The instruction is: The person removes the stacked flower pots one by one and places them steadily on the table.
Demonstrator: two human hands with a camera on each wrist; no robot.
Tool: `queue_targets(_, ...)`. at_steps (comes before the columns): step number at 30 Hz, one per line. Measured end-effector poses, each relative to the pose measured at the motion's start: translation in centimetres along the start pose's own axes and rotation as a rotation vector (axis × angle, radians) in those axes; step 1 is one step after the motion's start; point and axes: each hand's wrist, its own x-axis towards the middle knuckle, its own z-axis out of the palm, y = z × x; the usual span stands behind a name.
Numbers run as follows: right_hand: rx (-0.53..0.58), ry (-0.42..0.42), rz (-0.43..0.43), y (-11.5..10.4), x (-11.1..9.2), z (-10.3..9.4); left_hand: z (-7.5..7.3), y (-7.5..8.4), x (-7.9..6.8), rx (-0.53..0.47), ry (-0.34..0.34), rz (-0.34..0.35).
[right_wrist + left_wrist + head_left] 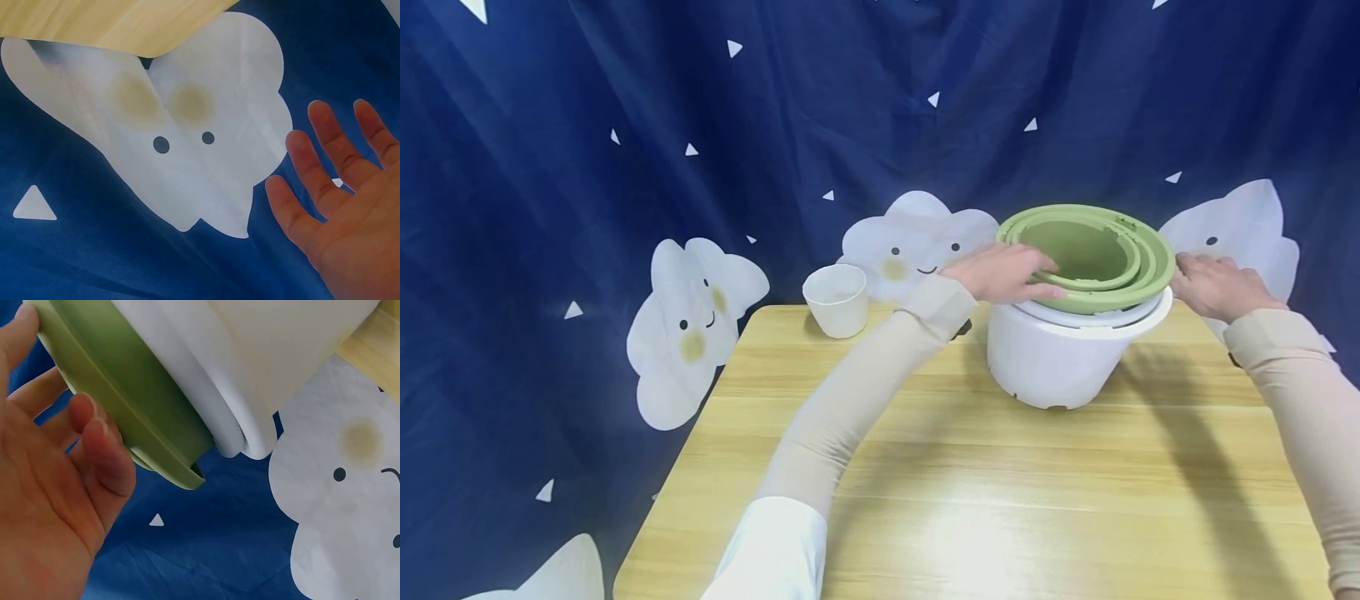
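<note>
In the head view a nested stack of planter pots stands at the table's back right. Green pots (1082, 297) sit on top, one inside another, within white pots (1045, 358). My left hand (1003, 273) is at the left of the green rim, its fingers reaching over it. In the left wrist view those fingers (103, 453) bend loosely beside the green rim (156, 450), with the palm apart from it. My right hand (1221, 285) is just right of the stack. Its fingers (331, 140) are spread and nearly straight in the right wrist view, holding nothing.
A small white pot (837, 302) stands alone at the back left of the wooden table (970, 492). Behind the table hangs a dark blue curtain (850, 108) with white clouds and triangles, close to the back edge.
</note>
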Motion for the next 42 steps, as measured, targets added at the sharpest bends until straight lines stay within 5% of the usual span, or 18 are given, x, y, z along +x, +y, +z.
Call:
queue_targets(8,0.008,-0.002,0.006,-0.2,0.1,0.0,-0.1,0.0,0.0,-0.061,0.046,0.045)
queue_targets(16,0.006,-0.008,0.011,-0.3,0.0,-0.2,-0.4,0.5,0.1,-0.078,0.118,-0.019)
queue_targets(28,0.0,-0.006,0.01,-0.2,0.0,-0.1,-0.7,0.9,-0.1,0.09,0.221,0.029)
queue_targets(42,0.006,0.009,0.005,-0.3,-0.1,0.0,-0.1,0.9,0.0,0.274,0.324,-0.005)
